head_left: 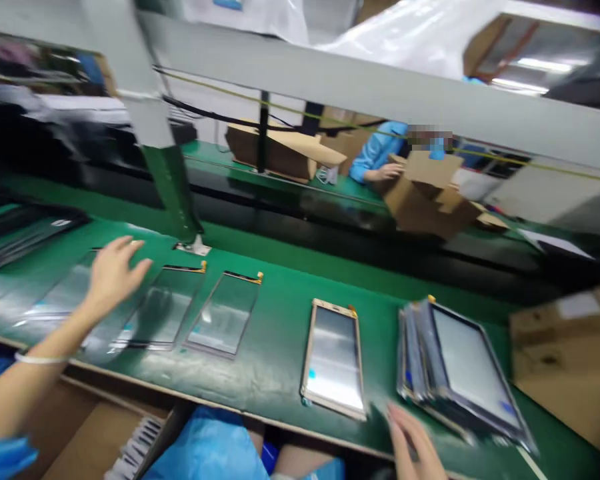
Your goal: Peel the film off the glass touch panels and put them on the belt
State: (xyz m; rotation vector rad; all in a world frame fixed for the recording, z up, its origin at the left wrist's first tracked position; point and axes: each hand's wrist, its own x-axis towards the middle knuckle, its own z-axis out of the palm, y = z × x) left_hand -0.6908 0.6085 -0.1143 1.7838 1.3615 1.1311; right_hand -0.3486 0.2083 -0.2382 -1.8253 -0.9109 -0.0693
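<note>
My left hand (pixel 113 275) hovers over the left part of the green bench, fingers apart and holding nothing. Below and beside it lie clear glass touch panels, one partly hidden by my hand and wrist, another just to the right (pixel 163 308) and a third further along (pixel 225 315). Each of these two has a dark strip and a small orange flex tab at its far edge. A gold-framed screen (pixel 334 357) lies face up in the middle right. Near its lower right corner is my right hand (pixel 413 443), fingers stretched out, with nothing seen in it.
A leaning stack of framed panels (pixel 473 367) stands at the right, beside a cardboard box (pixel 565 360). Dark flat parts (pixel 25 230) lie far left. A post (pixel 167 180) rises from the bench's back edge. Across the bench, a person's blue sleeve (pixel 380 150) shows near an open carton (pixel 423 200).
</note>
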